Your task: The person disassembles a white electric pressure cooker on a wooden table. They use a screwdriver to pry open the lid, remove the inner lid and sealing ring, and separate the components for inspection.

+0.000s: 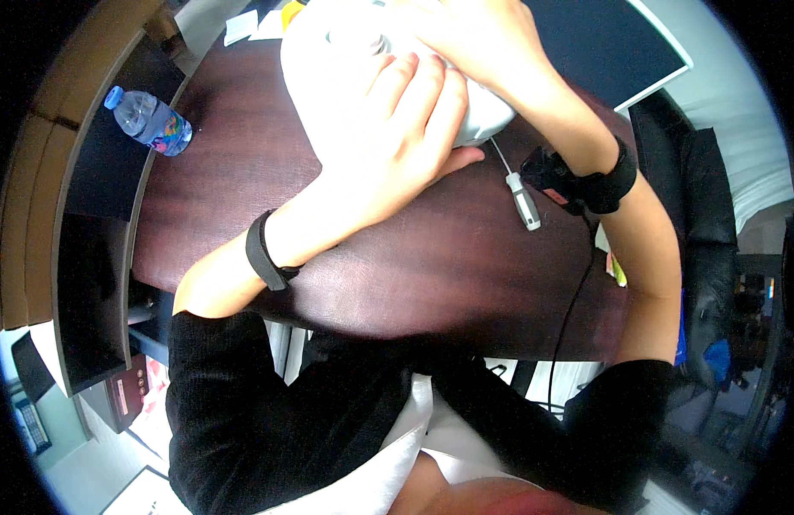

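Note:
A rounded white appliance [307, 77] stands at the far middle of the table, much of it washed out by glare. My left hand [405, 120] lies across its near side, fingers stretched over the surface and thumb out to the right. My right hand [474, 34] reaches over its far right part; its fingertips are lost in glare and past the picture's upper edge, so its grip does not show. Between the appliance and my right forearm lies a screwdriver [524, 202] with a grey and white handle, its thin shaft pointing toward the appliance.
A water bottle with a blue cap [154, 123] is at the left, by the edge of the dark brown table [234, 163]. White papers [242, 27] lie at the far left. A dark, white-edged panel [620, 43] is at the far right. A black cable [571, 313] runs from my right wrist device [577, 180].

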Action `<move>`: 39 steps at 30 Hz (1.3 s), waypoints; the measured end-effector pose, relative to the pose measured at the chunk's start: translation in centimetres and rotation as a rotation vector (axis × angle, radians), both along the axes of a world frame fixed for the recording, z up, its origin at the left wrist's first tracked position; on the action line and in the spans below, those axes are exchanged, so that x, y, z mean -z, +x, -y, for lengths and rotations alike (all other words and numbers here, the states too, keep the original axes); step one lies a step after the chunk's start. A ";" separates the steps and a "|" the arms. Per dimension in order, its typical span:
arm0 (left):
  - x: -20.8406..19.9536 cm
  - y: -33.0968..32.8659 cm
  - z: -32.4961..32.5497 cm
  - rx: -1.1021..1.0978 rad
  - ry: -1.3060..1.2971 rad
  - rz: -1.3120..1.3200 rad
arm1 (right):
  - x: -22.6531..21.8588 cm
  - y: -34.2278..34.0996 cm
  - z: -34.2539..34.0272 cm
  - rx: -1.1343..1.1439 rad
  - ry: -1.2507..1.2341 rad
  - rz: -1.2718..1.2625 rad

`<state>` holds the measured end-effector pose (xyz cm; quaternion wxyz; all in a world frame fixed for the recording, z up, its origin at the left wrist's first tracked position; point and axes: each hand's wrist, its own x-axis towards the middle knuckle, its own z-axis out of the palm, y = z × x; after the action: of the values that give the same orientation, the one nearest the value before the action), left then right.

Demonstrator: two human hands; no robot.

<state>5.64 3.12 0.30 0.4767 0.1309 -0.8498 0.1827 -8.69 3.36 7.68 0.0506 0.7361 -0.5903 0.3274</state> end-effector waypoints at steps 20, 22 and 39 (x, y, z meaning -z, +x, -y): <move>0.2 -0.5 -1.4 -0.033 0.091 -0.043 | -0.1 -1.7 0.5 0.100 0.249 -0.100; 0.0 -0.8 -2.6 -0.081 0.104 -0.047 | -0.9 -1.4 0.3 0.058 0.272 -0.124; -3.9 5.5 3.2 0.401 0.440 -0.039 | 1.7 -2.3 -2.6 -0.074 0.032 0.117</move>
<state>11.14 -0.06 4.20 0.4798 0.0640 -0.8685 -0.1063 -11.02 5.94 5.94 -0.0077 0.7377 -0.5700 0.3618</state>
